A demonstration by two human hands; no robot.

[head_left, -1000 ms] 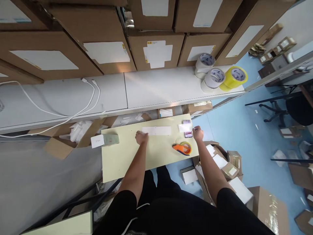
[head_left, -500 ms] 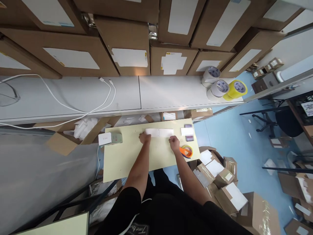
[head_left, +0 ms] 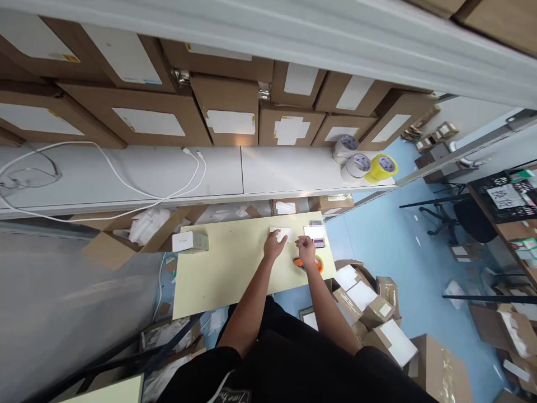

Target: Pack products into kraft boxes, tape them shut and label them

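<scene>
On the pale yellow table [head_left: 218,274] lies a small white paper piece [head_left: 283,233], shorter than the table's depth. My left hand [head_left: 274,244] rests on its left part, thumb and fingers spread. Just right of the paper is my right hand [head_left: 306,247], its fingers curled together; whatever they hold is too small to make out. Beside that hand sit white cards with a dark printed part [head_left: 319,243]. An orange tape dispenser [head_left: 298,262] lies below my right hand, partly covered by it.
A white and green box [head_left: 191,242] stands on the table's left. Tape rolls [head_left: 381,167] and white cables [head_left: 126,191] lie on the grey shelf [head_left: 277,172], before stacked cartons [head_left: 235,106]. Cardboard boxes [head_left: 394,341] fill the floor at right.
The long white strip now shows as a short piece. My left hand has moved right onto it, closer to my right hand, and its fingers have spread. The view has tilted and shifted.
</scene>
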